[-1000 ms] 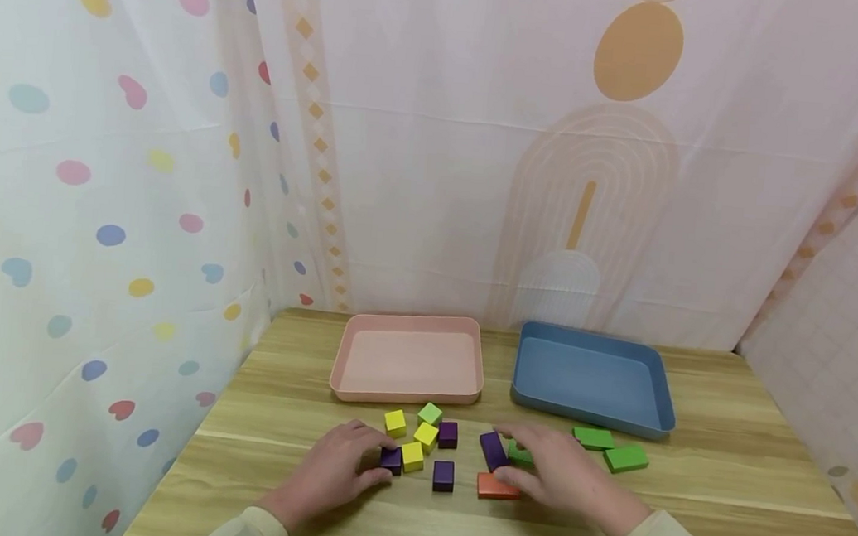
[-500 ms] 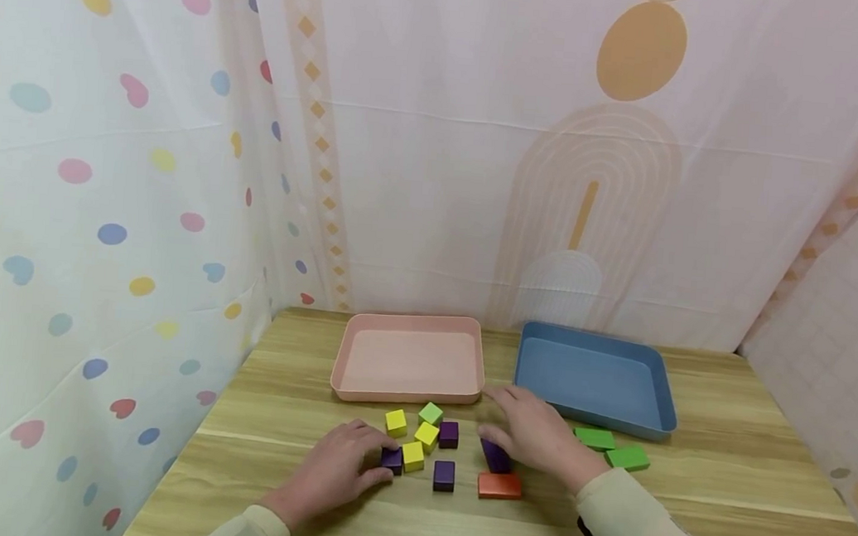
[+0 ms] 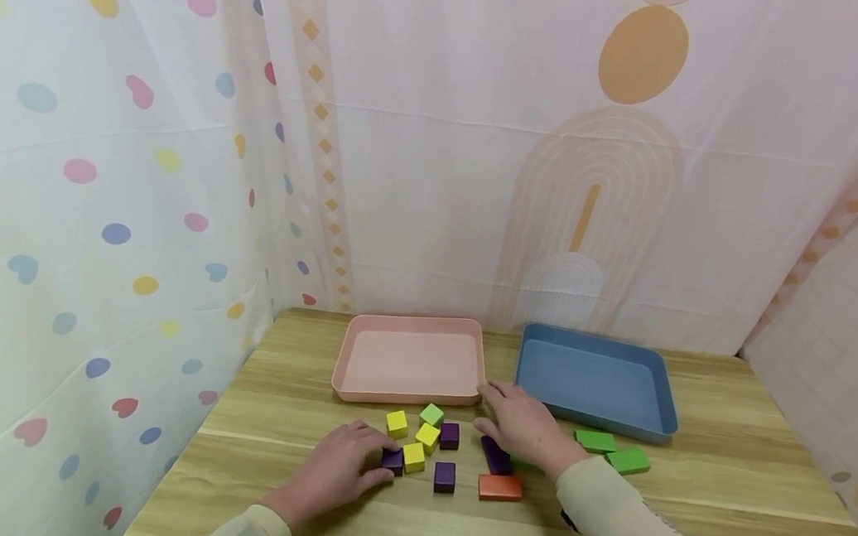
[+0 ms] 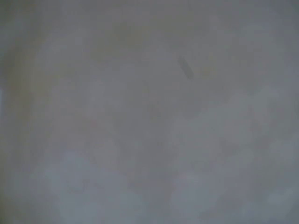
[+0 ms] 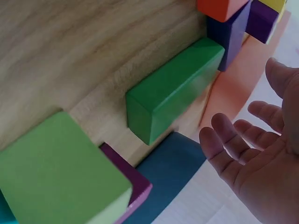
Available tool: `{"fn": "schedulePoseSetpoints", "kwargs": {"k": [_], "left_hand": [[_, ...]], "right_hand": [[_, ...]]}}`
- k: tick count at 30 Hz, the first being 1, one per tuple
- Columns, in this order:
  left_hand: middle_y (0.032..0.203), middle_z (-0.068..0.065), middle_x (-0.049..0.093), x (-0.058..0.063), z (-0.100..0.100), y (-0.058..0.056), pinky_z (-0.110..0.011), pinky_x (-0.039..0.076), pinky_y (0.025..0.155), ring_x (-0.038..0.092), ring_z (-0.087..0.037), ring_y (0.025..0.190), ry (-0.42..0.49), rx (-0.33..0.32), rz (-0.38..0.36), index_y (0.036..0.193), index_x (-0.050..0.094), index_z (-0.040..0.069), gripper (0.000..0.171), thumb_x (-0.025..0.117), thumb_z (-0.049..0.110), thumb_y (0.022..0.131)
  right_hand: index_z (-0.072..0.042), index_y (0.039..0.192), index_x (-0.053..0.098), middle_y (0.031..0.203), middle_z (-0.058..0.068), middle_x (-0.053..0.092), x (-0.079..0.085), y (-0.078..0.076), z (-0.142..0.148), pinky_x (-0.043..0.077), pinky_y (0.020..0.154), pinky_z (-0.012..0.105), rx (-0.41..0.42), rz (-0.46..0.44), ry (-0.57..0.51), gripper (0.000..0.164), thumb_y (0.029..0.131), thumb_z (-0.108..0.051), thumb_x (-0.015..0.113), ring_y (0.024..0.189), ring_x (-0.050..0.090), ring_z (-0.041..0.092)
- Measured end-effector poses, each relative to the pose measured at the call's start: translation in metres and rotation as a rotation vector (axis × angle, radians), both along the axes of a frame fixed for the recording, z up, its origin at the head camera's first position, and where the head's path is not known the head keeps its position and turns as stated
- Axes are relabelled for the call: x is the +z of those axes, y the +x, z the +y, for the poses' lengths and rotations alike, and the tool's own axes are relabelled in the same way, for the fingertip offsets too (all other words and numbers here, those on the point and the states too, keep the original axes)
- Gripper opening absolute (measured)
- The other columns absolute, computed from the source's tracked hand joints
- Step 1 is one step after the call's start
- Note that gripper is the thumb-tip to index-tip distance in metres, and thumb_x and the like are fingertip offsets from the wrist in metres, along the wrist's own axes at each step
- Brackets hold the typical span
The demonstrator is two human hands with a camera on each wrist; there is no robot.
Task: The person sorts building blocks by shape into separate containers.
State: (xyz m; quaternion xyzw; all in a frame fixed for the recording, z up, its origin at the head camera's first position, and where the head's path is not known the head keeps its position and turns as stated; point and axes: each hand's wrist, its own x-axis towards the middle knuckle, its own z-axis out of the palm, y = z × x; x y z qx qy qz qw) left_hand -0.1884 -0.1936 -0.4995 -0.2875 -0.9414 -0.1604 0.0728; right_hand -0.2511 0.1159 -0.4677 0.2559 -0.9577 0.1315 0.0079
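Observation:
In the head view my left hand [image 3: 340, 465] rests on the table with index finger and thumb on either side of a purple cube [image 3: 392, 462], pinching it. A yellow cube [image 3: 413, 458] sits right beside that one. My right hand [image 3: 526, 424] hovers between the trays, fingertips by the pink tray's near right corner; whether they touch is unclear. It holds nothing, and the right wrist view shows its fingers spread and loosely bent. Beneath it lie a purple rectangular block [image 3: 495, 455] and a green block [image 5: 175, 86], mostly hidden in the head view. The left wrist view is only a grey blur.
A pink tray [image 3: 341, 391] and a blue tray [image 3: 590, 420] stand at the back. Around the middle are more yellow, purple and light green cubes [image 3: 431, 415]. An orange-red block [image 3: 500, 488] lies in front; green blocks [image 3: 628, 460] lie to the right.
My right hand has moved left and away from me, from above the purple, green and orange-red blocks to the gap between the trays. My left hand has stayed put.

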Motion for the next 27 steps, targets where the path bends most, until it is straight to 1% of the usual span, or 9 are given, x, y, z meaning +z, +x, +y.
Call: {"fn": "schedulePoseSetpoints", "kwargs": {"k": [5, 10, 16, 22, 27], "left_hand": [[0.111, 0.010, 0.069, 0.0008, 0.0011, -0.0002, -0.041, 0.049, 0.090, 0.058, -0.012, 0.104, 0.006, -0.010, 0.007, 0.115, 0.071, 0.024, 0.032, 0.077, 0.037, 0.087], [0.110, 0.010, 0.069, -0.0005, 0.0010, -0.0008, -0.040, 0.049, 0.089, 0.058, -0.011, 0.102, 0.010, -0.012, 0.029, 0.114, 0.071, 0.024, 0.031, 0.078, 0.036, 0.086], [0.111, 0.011, 0.068, -0.0006, 0.0000, -0.0017, -0.039, 0.049, 0.090, 0.058, -0.010, 0.103, 0.003, -0.002, 0.002, 0.116, 0.070, 0.025, 0.031, 0.075, 0.038, 0.088], [0.109, 0.011, 0.069, 0.0024, -0.0009, -0.0012, -0.039, 0.050, 0.087, 0.058, -0.009, 0.100, 0.030, 0.007, -0.005, 0.115, 0.071, 0.024, 0.031, 0.076, 0.037, 0.087], [0.108, 0.010, 0.070, 0.0017, -0.0060, -0.0024, -0.037, 0.051, 0.085, 0.060, -0.009, 0.099, 0.073, 0.043, 0.003, 0.112, 0.072, 0.022, 0.031, 0.079, 0.036, 0.085]], "right_hand": [[-0.009, 0.146, 0.049, 0.148, 0.014, 0.046, -0.0047, -0.0012, 0.0005, 0.037, 0.108, 0.052, 0.007, 0.024, 0.048, 0.056, 0.099, -0.038, 0.060, 0.134, 0.045, 0.035], [-0.011, 0.145, 0.051, 0.148, 0.012, 0.047, -0.0062, -0.0020, 0.0015, 0.035, 0.109, 0.052, 0.023, 0.046, 0.066, 0.052, 0.100, -0.036, 0.060, 0.133, 0.046, 0.036], [-0.014, 0.146, 0.051, 0.149, 0.012, 0.046, -0.0037, -0.0017, 0.0016, 0.036, 0.107, 0.055, 0.043, 0.049, 0.065, 0.050, 0.101, -0.034, 0.059, 0.132, 0.046, 0.039], [-0.015, 0.146, 0.050, 0.151, 0.012, 0.043, -0.0037, -0.0023, 0.0010, 0.034, 0.108, 0.054, 0.044, 0.024, 0.065, 0.051, 0.100, -0.033, 0.059, 0.134, 0.044, 0.039], [-0.016, 0.149, 0.047, 0.153, 0.010, 0.041, -0.0059, -0.0028, 0.0008, 0.034, 0.109, 0.053, 0.038, 0.003, 0.073, 0.053, 0.101, -0.036, 0.058, 0.136, 0.042, 0.038]]}}
